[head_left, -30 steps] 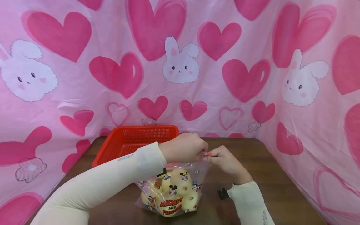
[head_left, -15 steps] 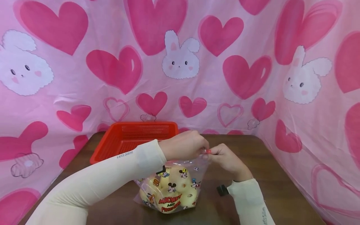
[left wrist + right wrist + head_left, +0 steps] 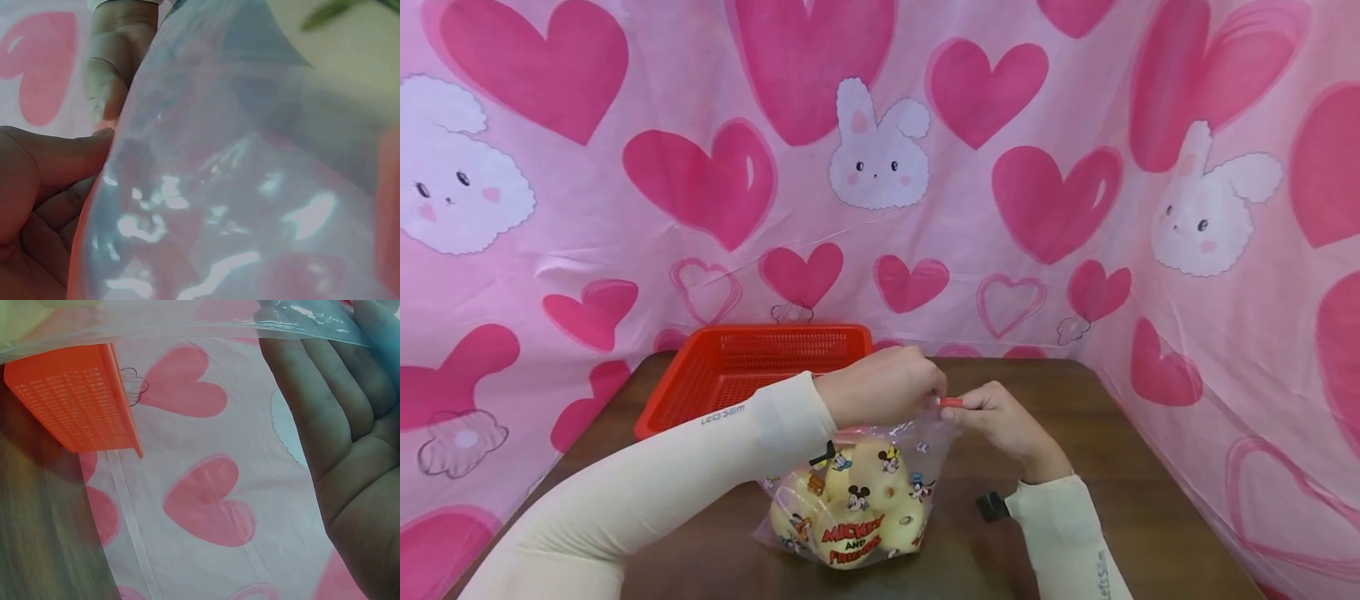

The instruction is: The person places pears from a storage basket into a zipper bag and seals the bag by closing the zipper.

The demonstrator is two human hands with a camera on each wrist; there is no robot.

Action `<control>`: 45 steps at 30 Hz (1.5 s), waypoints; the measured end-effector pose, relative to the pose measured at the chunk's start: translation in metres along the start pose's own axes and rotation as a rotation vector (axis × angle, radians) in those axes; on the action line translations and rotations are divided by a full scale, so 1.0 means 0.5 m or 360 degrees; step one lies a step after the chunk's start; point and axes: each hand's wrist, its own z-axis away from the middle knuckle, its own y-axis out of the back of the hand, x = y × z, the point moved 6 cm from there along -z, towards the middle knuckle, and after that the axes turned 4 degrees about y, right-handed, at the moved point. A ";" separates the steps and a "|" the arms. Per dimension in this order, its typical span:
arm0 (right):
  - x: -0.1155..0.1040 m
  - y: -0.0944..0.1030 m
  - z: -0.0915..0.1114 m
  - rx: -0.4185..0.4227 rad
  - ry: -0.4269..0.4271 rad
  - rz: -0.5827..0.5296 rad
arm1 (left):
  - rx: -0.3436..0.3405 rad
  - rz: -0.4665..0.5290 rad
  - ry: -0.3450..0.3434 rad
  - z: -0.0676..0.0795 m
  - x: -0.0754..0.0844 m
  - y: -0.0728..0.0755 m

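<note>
A clear plastic zip bag [image 3: 853, 529] printed with cartoon figures and "Mickey and Friends" stands on the table, filled with several pale yellow, rounded things [image 3: 859, 467] whose kind I cannot tell. My left hand [image 3: 882, 387] pinches its top edge from the left. Close beside it, my right hand [image 3: 1003, 429] pinches the right end of the red strip [image 3: 952, 402] along that edge. In the left wrist view the bag's shiny film [image 3: 206, 175] fills most of the picture, with the left thumb [image 3: 69, 156] against the edge. Bag film crosses above the right palm [image 3: 359, 444] in the right wrist view.
A red perforated plastic basket [image 3: 790, 339] sits behind the left forearm at the table's back left, partly covered by it. The brown wooden table [image 3: 1075, 533] extends right of the bag. Pink heart-and-rabbit cloth [image 3: 962, 208] hangs around the back and sides.
The red strip shows more between the hands now than half a second ago, as the left hand has shifted slightly left. Both hands keep their pinch; the whole view has tilted a little.
</note>
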 end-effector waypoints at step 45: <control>-0.018 -0.005 0.007 -0.0055 -0.0046 -0.0090 | 0.0006 -0.0137 0.0044 0.068 -0.012 0.023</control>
